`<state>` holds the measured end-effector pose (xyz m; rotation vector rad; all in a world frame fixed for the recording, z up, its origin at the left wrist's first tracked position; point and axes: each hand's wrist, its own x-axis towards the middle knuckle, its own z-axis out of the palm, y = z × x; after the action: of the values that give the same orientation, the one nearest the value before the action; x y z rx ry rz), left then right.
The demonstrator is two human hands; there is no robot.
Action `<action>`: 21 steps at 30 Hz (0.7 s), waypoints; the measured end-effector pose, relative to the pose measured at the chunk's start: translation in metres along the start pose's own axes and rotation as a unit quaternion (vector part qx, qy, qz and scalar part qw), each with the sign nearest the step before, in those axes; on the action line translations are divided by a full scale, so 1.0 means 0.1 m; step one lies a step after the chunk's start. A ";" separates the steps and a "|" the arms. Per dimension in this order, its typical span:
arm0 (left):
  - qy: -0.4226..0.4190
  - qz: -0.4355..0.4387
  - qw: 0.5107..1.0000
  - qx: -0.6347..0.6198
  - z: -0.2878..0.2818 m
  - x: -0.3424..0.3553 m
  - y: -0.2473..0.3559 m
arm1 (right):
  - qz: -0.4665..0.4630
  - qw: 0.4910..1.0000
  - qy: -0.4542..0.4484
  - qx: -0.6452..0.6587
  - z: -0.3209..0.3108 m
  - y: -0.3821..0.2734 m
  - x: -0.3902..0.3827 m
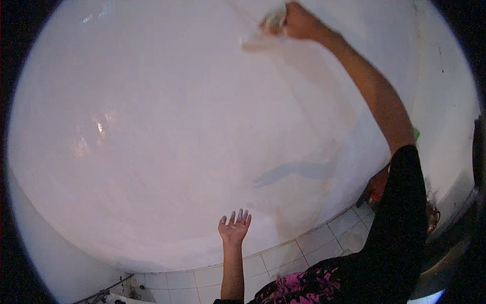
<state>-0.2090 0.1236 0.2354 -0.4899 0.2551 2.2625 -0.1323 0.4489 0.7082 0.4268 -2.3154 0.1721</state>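
Observation:
High up at the top of the view, my right hand (299, 21) is closed around a pale, flat-edged tool (276, 21) and presses it to the white wall (167, 126). The tool is smeared by motion, so its exact kind does not show. Low in the middle, my left hand (234, 230) is open in front of the wall, palm up and fingers spread, holding nothing. Whitish residue marks its fingertips. A shadow of an arm falls on the wall between the two hands.
White tiles (263, 264) run along the wall's foot. Another pale wall (445, 86) meets it at the right. Reddish-brown things (377, 183) stand low behind my right arm. A dark rod (104, 292) and small items lie at the lower left.

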 end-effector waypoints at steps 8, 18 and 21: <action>-0.021 0.028 0.999 0.024 -0.07 0.02 -0.05 | -0.191 0.884 0.408 -0.123 -0.79 -0.82 1.08; -0.028 0.049 0.998 0.012 -0.15 0.05 -0.10 | -0.214 0.862 0.371 -0.272 -0.15 -0.35 1.26; -0.025 0.050 0.998 -0.021 -0.15 0.04 -0.11 | -0.209 0.864 0.372 -0.268 0.19 -0.20 0.86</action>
<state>-0.1988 0.1289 0.2198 -0.4496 0.2112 2.3784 -0.1945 0.4040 0.7556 0.4563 -1.3794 -0.4460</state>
